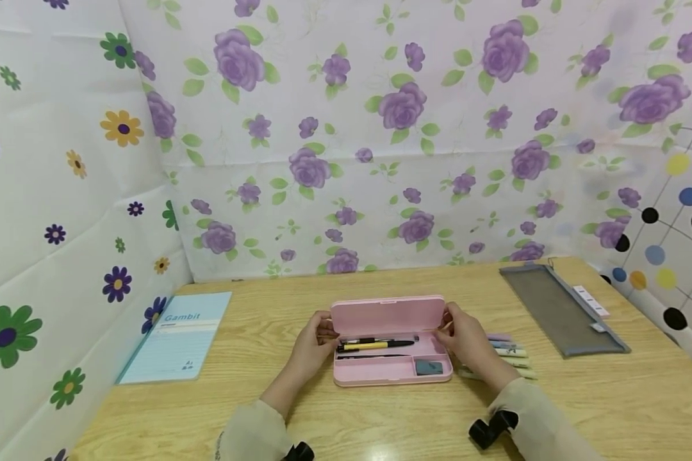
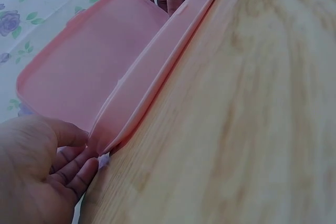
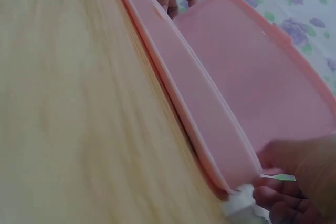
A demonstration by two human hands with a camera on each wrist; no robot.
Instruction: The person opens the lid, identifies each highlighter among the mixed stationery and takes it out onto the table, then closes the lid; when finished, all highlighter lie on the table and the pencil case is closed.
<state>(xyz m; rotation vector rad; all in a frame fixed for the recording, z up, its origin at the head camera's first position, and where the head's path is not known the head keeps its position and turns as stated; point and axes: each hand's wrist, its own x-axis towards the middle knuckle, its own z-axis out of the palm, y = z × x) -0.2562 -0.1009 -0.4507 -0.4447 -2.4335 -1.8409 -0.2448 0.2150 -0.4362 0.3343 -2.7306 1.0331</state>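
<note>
A pink pencil case (image 1: 375,379) lies on the table with its lid (image 1: 387,316) raised. Inside are a yellow-and-black pen (image 1: 380,345), another dark pen (image 1: 375,340), a thin black stick-like item (image 1: 373,356) and a grey-blue eraser (image 1: 429,367) in the small front right compartment. At the case's left end, my left hand (image 1: 310,346) grips the edge, thumb over the rim in the left wrist view. My right hand (image 1: 468,339) pinches the opposite end, its thumb (image 3: 278,153) at the rim and fingertips partly hidden.
A light blue notebook (image 1: 179,339) lies at the left. Several pastel pens (image 1: 513,352) sit behind my right wrist, partly covered. Further right are a grey mesh zip pouch (image 1: 559,307) and a small white item (image 1: 591,301). Floral cloth (image 1: 369,192) hangs behind the table (image 1: 380,422).
</note>
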